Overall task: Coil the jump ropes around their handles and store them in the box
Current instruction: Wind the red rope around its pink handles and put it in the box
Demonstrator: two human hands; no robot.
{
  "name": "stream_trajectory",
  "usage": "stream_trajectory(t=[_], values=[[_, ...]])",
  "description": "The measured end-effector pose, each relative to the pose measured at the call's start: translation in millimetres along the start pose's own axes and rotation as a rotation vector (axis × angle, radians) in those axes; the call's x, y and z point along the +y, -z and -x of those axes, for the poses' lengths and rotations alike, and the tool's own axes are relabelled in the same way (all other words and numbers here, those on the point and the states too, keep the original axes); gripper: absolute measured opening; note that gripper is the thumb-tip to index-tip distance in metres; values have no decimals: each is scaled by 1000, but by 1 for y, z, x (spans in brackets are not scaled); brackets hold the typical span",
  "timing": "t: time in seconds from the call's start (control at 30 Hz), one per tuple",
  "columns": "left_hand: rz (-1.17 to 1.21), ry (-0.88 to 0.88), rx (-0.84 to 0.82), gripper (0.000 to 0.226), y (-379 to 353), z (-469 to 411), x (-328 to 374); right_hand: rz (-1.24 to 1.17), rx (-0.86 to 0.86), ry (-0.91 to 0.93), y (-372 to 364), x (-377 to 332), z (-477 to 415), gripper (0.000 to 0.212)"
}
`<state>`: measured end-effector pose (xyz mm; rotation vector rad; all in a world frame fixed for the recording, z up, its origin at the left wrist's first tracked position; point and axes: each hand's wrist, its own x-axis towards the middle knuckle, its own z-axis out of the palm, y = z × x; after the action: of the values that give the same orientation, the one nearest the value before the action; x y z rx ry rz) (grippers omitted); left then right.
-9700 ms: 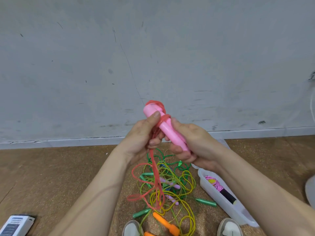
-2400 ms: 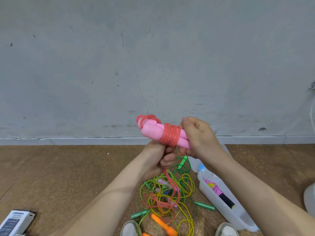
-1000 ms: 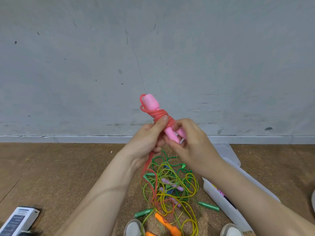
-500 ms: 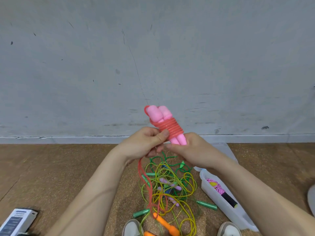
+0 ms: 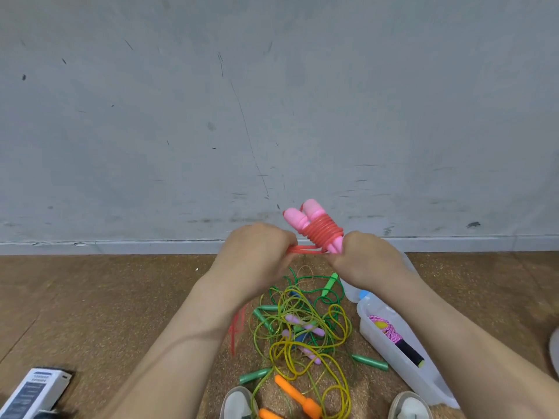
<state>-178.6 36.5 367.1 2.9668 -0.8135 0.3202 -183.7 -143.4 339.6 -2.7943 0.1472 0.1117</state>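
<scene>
Handles (image 5: 302,214) (pink, red rope (image 5: 325,232) coiled round) gripped by right hand (image 5: 366,258), left hand (image 5: 257,255) clutching its loose strand.

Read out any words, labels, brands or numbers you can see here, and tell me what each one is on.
Carton, bottom left: dark printed lines on its white face, too blurred to read.
Handles, rope, box, wall: no print shows.
Nothing in this view can be read.
</scene>
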Motion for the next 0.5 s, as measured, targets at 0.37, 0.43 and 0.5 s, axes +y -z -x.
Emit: stream_trajectory(t=[0.37, 0.43, 0.5], values=[[301, -133, -150, 37, -6, -5, 4, 587, -177, 365, -1, -15, 27, 20], [395, -99, -273, 41, -7, -5, 1, 611, -153, 453, 5, -11, 26, 21], [499, -110, -363, 34, -9, -4, -1, 588, -134, 536, 10, -6, 24, 16]])
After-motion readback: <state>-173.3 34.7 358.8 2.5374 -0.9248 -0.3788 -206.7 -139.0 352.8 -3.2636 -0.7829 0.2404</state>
